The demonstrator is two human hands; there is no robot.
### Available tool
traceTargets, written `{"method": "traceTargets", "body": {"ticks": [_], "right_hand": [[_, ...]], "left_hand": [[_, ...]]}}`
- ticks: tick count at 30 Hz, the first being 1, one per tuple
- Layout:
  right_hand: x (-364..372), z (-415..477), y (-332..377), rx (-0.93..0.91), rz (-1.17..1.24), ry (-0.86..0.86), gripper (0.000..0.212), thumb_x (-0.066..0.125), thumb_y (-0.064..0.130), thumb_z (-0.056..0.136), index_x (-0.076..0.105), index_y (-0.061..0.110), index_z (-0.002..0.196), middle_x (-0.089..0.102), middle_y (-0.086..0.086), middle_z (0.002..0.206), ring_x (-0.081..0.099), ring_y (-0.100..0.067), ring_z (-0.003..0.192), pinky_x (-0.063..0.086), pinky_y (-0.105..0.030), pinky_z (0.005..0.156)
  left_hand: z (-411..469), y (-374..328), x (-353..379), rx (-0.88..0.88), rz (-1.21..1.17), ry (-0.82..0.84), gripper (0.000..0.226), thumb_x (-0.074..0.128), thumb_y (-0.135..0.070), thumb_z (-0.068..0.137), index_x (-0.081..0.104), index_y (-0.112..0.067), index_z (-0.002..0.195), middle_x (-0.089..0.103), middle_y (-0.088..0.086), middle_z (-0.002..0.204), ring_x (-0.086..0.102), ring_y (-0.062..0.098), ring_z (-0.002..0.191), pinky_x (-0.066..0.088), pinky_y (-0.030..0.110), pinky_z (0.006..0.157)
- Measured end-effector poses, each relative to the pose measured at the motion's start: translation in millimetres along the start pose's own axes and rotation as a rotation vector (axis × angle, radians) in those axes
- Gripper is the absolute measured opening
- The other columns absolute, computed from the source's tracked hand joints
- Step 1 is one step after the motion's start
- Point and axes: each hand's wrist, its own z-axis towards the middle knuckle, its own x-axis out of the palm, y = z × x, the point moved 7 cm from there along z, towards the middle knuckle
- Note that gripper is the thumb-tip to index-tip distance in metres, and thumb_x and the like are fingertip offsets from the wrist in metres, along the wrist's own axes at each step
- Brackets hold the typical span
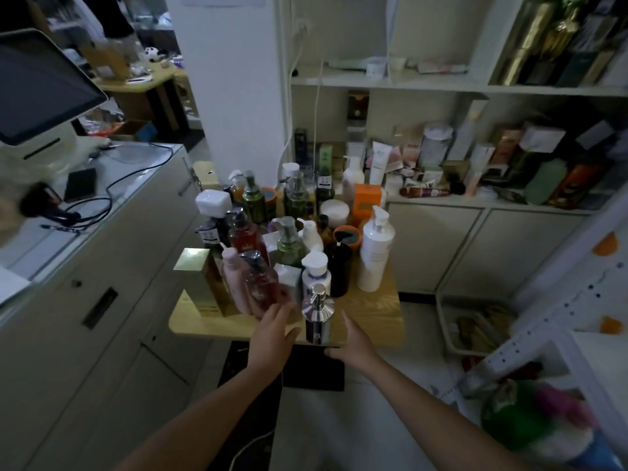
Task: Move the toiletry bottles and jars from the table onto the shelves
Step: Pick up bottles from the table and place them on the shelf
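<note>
Brackets the silver pump bottle (318, 321) at the near edge of the table (373, 311) with left hand (272, 334) and right hand (355, 341), fingers outstretched, gripping nothing yet, seemingly choosing the frontmost, least crowded piece to carry first to the shelves (424, 85).

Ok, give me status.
Left hand, right hand open, holding nothing. Silver pump bottle stands between them, at table edge. White-capped bottle crowds close behind.
</note>
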Motion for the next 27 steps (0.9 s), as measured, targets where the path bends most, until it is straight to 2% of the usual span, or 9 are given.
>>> {"method": "traceTargets", "body": {"ticks": [3,6,9,13,17,18,20,24,27], "right_hand": [[2.0,12.7,6.9,-0.011,-0.019,0.031,0.086,0.073,0.011,0.078,0.021,0.012,0.147,0.035,-0.005,0.148,0.032,-0.019,0.136,0.026,-0.015,0.093],[3.0,27.2,7.6,-0.011,-0.022,0.031,0.08,0.074,0.011,0.076,0.031,0.014,0.143,0.045,-0.003,0.141,0.041,-0.018,0.131,0.03,-0.014,0.09],[5.7,41.6,1.4,0.004,-0.005,0.03,0.077,0.075,0.009,0.074,0.036,0.016,0.139,0.05,-0.003,0.137,0.045,-0.017,0.127,0.033,-0.015,0.088],[15.1,54.3,-3.0,0.032,0.024,0.031,0.081,0.076,0.016,0.075,0.03,0.02,0.142,0.052,0.0,0.132,0.05,-0.02,0.121,0.038,-0.02,0.086],[19.1,54.2,-8.4,0.081,0.193,-0.066,0.073,0.08,0.019,0.068,0.043,0.029,0.131,0.061,0.003,0.116,0.058,-0.018,0.109,0.054,-0.036,0.085],[18.7,52.5,-10.6,0.089,0.218,-0.087,0.071,0.08,0.02,0.068,0.045,0.03,0.129,0.062,0.005,0.115,0.058,-0.017,0.109,0.054,-0.038,0.087],[16.3,46.3,-13.8,0.084,0.223,-0.122,0.07,0.082,0.023,0.067,0.049,0.027,0.129,0.063,0.006,0.117,0.058,-0.016,0.111,0.05,-0.033,0.092],[-1.4,17.2,-16.4,0.095,0.287,-0.213,0.064,0.084,0.02,0.066,0.053,0.024,0.122,0.063,0.009,0.106,0.06,-0.011,0.102,0.047,-0.021,0.083],[-30.1,-12.2,-21.2,0.118,0.306,-0.335,0.069,0.087,0.03,0.053,0.058,0.029,0.116,0.068,0.009,0.101,0.064,-0.012,0.095,0.053,-0.029,0.083]], "left_hand": [[11.5,14.3,19.9,-0.14,0.01,0.163,0.059,0.07,-0.021,0.083,0.044,-0.017,0.136,0.05,0.0,0.132,0.051,0.019,0.119,0.046,0.032,0.094],[24.5,17.5,41.0,-0.164,-0.059,0.271,0.06,0.075,-0.021,0.078,0.047,-0.02,0.131,0.055,-0.001,0.128,0.054,0.017,0.116,0.046,0.035,0.097],[36.4,23.3,55.7,-0.209,-0.119,0.273,0.047,0.077,-0.017,0.075,0.053,-0.018,0.116,0.058,-0.004,0.115,0.056,0.016,0.109,0.047,0.031,0.092],[42.6,27.1,68.5,-0.265,-0.22,0.282,0.058,0.078,-0.016,0.074,0.044,-0.014,0.122,0.057,-0.005,0.113,0.054,0.012,0.107,0.044,0.026,0.086],[44.4,26.5,69.6,-0.309,-0.302,0.264,0.054,0.08,-0.014,0.071,0.044,-0.013,0.111,0.056,-0.005,0.103,0.057,0.015,0.103,0.044,0.027,0.081],[44.4,27.5,70.8,-0.309,-0.32,0.273,0.053,0.08,-0.014,0.071,0.044,-0.015,0.11,0.057,-0.005,0.103,0.058,0.016,0.103,0.045,0.027,0.082],[43.1,24.8,69.4,-0.293,-0.354,0.288,0.051,0.08,-0.015,0.07,0.048,-0.018,0.109,0.059,-0.006,0.102,0.059,0.014,0.1,0.047,0.028,0.084],[40.4,-3.7,62.2,-0.184,-0.473,0.317,0.045,0.08,-0.009,0.07,0.052,-0.029,0.099,0.062,-0.014,0.094,0.06,0.006,0.091,0.048,0.025,0.081],[40.1,-36.4,58.0,-0.067,-0.552,0.36,0.04,0.079,-0.01,0.072,0.059,-0.03,0.1,0.067,-0.006,0.098,0.063,0.008,0.093,0.051,0.033,0.088]]}}
